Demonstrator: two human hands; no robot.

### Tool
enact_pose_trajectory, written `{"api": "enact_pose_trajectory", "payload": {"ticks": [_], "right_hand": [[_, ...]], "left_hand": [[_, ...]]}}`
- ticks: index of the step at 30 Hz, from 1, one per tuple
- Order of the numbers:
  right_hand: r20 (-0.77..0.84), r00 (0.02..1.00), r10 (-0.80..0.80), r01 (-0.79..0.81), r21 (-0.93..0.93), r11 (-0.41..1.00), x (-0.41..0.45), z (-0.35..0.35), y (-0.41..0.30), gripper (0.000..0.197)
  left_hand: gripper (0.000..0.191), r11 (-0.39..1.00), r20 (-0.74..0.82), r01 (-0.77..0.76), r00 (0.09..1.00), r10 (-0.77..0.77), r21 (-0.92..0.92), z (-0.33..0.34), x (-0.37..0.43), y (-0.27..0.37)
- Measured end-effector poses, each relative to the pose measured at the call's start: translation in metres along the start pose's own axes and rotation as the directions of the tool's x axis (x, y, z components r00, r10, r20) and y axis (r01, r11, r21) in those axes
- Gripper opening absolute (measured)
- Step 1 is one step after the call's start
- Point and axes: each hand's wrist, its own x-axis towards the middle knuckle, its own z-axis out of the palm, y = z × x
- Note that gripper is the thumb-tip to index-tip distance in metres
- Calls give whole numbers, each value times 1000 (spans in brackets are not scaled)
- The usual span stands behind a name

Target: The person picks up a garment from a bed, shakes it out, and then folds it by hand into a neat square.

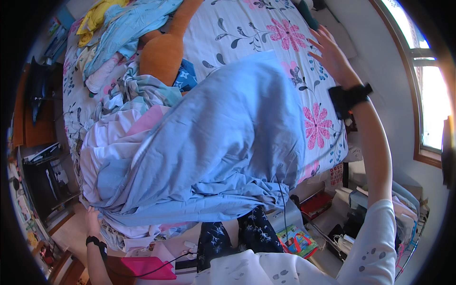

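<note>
A large blue cloth (213, 135) lies bunched and billowed over the near part of a bed covered with a floral sheet (249, 21). My left hand (93, 215) is closed on the cloth's edge at the near left corner. My right hand (329, 53) is raised over the far right side of the bed, fingers spread, holding nothing. Beneath and left of the blue cloth are white and pink fabric (107, 139) and a checked cloth (142, 89). Behind them rests an orange plush toy (162, 57), with light blue patterned fabric (131, 28) beside it.
A yellow cloth (96, 17) lies at the bed's far left. A window (433, 103) is in the right wall. Below right are a clothes rack (418, 231), a red box (316, 205) and a colourful bag (299, 242). A pink folder-like item (149, 268) lies near my left arm. A black cable hangs by my legs.
</note>
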Motion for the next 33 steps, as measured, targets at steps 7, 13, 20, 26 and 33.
{"api": "enact_pose_trajectory", "payload": {"ticks": [7, 13, 20, 26, 33], "right_hand": [[321, 945, 59, 143, -572, 808, -121, 89, 131, 25], [301, 446, 843, -223, -875, 430, -381, 106, 225, 44], [-98, -29, 995, -493, -864, -100, -716, 133, 251, 37], [-346, 260, 902, -873, -484, 66, -725, 184, 247, 18], [-664, 649, 370, -721, -383, 578, -467, 162, 282, 39]], "left_hand": [[21, 998, -97, 61, 993, -63, -24, 6, -12, -6], [21, 999, -116, 35, 993, -33, 8, 19, -2, -5], [15, 997, -73, 13, 997, -8, 73, 28, -1, -13], [22, 990, -55, -1, 998, 9, 140, 38, 0, -46], [32, 986, 29, 108, 993, -112, 126, 46, 10, -33]]}}
